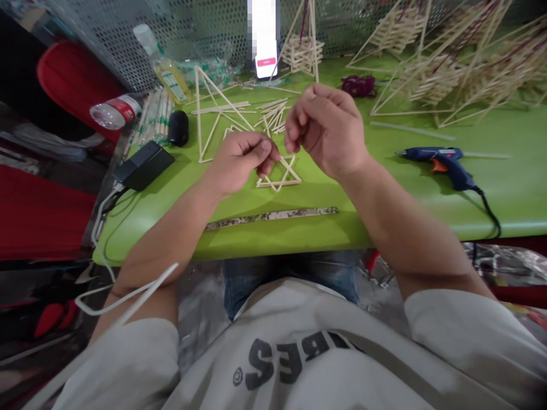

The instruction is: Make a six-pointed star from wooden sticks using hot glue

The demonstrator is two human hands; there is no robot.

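Observation:
My left hand (243,158) is closed in a pinch just above a small six-pointed star of thin wooden sticks (280,183). What its fingertips hold, if anything, is too small to make out. Beside it and slightly higher, my right hand (329,128) has its fingers curled in toward the thumb, and I cannot see what is between them. Behind my hands lie loose short wooden sticks (276,111) and a triangular stick frame (199,114). A blue hot glue gun (440,158) rests on its side to the right, a glue stick in its back.
Finished stick structures (444,80) crowd the back right near purple string (359,85). A lit phone (265,40) stands at the back. Bottles (171,80), a black box (144,165) and a cable are at left. A patterned strip (273,216) lies along the front of the green table (482,205).

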